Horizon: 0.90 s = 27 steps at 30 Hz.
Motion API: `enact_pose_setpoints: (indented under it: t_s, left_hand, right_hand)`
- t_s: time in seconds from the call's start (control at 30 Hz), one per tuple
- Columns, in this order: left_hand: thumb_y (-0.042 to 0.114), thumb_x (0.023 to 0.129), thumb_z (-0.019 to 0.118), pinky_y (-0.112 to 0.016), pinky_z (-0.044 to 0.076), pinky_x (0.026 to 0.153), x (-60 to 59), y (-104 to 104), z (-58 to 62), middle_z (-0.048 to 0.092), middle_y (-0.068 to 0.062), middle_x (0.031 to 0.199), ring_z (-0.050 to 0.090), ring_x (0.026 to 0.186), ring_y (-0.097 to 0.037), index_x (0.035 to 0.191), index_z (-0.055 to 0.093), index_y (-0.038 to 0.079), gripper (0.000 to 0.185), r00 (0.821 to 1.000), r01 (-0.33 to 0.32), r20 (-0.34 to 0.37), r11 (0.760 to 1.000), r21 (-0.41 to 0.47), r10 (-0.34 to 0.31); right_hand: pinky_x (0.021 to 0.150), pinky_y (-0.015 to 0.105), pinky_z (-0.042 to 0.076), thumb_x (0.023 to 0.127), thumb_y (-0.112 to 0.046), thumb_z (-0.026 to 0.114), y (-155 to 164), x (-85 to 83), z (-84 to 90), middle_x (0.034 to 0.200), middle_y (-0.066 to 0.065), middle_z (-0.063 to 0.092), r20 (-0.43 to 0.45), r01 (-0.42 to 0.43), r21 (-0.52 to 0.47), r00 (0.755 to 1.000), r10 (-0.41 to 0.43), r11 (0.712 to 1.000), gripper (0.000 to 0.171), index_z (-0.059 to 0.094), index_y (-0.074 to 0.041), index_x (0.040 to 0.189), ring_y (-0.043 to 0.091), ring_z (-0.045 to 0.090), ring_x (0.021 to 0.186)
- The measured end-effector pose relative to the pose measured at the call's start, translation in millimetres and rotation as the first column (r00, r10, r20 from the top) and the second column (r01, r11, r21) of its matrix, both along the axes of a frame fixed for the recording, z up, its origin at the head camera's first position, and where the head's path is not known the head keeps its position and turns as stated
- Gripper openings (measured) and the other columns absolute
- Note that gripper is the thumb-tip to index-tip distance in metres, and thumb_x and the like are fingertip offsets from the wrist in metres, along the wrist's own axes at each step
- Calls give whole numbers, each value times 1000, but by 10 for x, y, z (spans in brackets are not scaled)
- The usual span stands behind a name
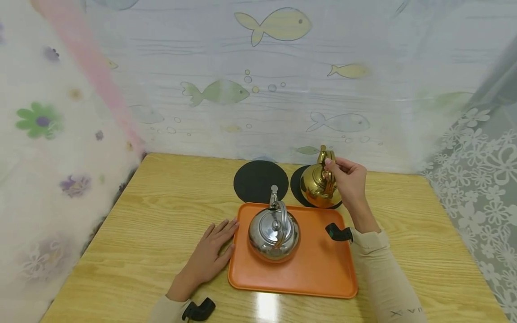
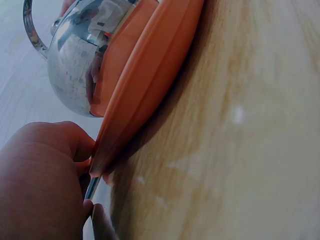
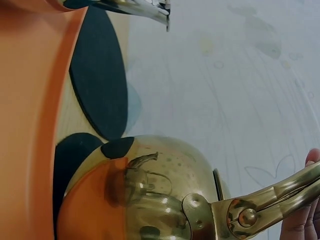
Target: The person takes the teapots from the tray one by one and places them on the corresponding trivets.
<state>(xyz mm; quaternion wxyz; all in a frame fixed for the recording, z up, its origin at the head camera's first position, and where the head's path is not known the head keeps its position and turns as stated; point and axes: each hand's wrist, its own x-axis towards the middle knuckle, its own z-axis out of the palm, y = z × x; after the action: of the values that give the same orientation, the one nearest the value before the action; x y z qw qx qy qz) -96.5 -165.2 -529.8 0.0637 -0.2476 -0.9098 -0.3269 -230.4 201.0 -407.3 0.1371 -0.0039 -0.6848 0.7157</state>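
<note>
Nearest to me were my two sleeves, each with a small black wrist camera strapped on. Going from the left, my left hand lay flat on the table, its fingers straight and relaxed, with the fingertips against the left rim of the orange tray. It held nothing. On this tray, a little left of its middle, stood the silver kettle, upright, with its handle up and its spout pointing to the back wall.

Behind the tray lay two black mats. The left mat was bare. On the right mat stood the gold kettle, just behind the tray's far right corner, and my right hand gripped its handle from the right side, the fingers curled around it. From the pictures I could not tell whether the gold kettle rested fully on the mat or was a little lifted.

As I judged it, about half of the work was done: the gold kettle had its mat, while the silver one waited on the tray and the left mat was free for it.
</note>
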Motion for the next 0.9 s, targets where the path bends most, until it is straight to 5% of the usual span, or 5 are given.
enact_pose_setpoints:
  t_s: [0.4,0.9]
  left_hand:
    - [25,103,59,-64,24,119,-6,-10,-24,46,-5,158,40,147,-34,153,49,11,53,999,2,-33,1000,-1,-2]
    - [27,104,57,-63,23,121,-12,-7,-25,45,-5,159,38,149,-34,154,47,12,53,1000,0,-16,1000,-21,0]
  right_hand:
    - [66,22,60,94,-16,74,23,-78,-27,72,-3,73,-4,-19,-24,1000,18,1000,32,72,12,108,10,69,62]
    - [68,22,60,94,-17,75,37,-109,13,77,-3,71,81,-75,-141,993,87,987,7,76,-10,96,14,67,75]
